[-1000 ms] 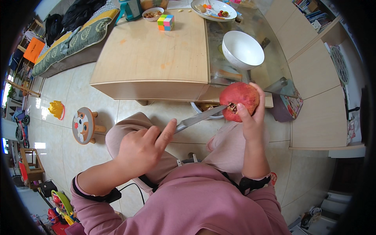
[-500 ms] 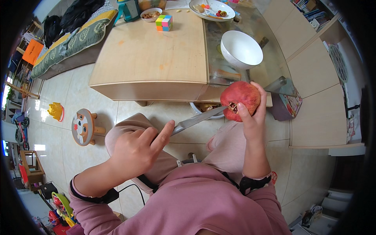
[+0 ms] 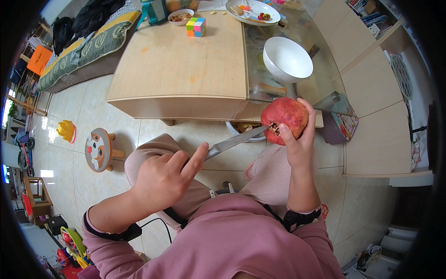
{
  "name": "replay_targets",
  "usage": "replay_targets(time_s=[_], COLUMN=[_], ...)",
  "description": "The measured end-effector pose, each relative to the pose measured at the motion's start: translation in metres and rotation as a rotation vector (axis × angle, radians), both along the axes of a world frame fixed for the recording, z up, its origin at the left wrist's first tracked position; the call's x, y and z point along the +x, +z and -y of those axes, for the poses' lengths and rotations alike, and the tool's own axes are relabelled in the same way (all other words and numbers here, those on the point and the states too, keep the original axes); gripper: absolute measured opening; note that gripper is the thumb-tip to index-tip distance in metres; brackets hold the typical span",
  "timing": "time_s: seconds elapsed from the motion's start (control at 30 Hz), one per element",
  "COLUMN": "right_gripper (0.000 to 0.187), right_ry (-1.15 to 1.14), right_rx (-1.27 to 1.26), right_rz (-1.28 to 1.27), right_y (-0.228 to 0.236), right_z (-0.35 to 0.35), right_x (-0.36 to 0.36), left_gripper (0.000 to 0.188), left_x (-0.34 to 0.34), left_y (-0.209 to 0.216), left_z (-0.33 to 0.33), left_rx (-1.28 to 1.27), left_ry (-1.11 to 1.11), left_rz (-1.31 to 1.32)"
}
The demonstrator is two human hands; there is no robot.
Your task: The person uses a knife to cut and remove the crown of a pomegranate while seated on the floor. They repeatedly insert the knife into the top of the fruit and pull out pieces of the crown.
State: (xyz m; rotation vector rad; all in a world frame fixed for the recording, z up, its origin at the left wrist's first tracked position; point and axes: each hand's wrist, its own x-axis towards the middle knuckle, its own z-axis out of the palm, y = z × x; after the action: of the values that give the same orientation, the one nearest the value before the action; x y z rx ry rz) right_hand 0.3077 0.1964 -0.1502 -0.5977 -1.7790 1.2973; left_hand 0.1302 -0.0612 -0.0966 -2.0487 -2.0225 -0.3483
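Observation:
My left hand (image 3: 162, 179) is closed round the handle of a knife (image 3: 236, 144), with the index finger stretched along its top. The blade slants up to the right, and its tip meets the open crown end of a red pomegranate (image 3: 284, 116). Whether the tip has gone into the rind I cannot tell. My right hand (image 3: 301, 139) grips the fruit from the right, the thumb pressed beside the crown and the other fingers mostly hidden behind it. The pomegranate looks whole and is held above my knees, just in front of the table edge.
A white bowl (image 3: 282, 75) stands on the glass part of the table (image 3: 176, 69). Farther back are a puzzle cube (image 3: 196, 27), a small bowl (image 3: 181, 22) and a plate (image 3: 241, 17). Below the table edge sits a basin (image 3: 229, 126) with scraps. A low stool (image 3: 98, 151) is at left.
Both hands stay nearly in place. The pomegranate has tilted very slightly against the knife tip, and the view has shifted a little.

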Motion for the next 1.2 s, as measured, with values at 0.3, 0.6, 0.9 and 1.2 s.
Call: replay_targets(time_s=[0.3, 0.6, 0.9, 1.2], right_gripper=[0.069, 0.08, 0.077, 0.077], right_ry=[0.024, 0.115, 0.306, 0.33], right_rx=[0.004, -0.136, -0.396, -0.404], right_rz=[-0.046, -0.199, -0.165, -0.105], right_y=[-0.004, 0.014, 0.009, 0.009], right_z=[0.0, 0.007, -0.004, 0.0], right_x=[0.002, 0.016, 0.014, 0.015], left_gripper=[0.061, 0.056, 0.05, 0.052], left_x=[-0.001, -0.033, -0.016, -0.012], left_y=[-0.002, -0.009, -0.003, -0.005], left_z=[0.003, 0.015, 0.03, 0.027], left_rx=[-0.035, -0.247, 0.052, 0.015], left_ry=[0.038, 0.362, 0.023, -0.019], left_rz=[-0.047, -0.096, 0.298, 0.242])
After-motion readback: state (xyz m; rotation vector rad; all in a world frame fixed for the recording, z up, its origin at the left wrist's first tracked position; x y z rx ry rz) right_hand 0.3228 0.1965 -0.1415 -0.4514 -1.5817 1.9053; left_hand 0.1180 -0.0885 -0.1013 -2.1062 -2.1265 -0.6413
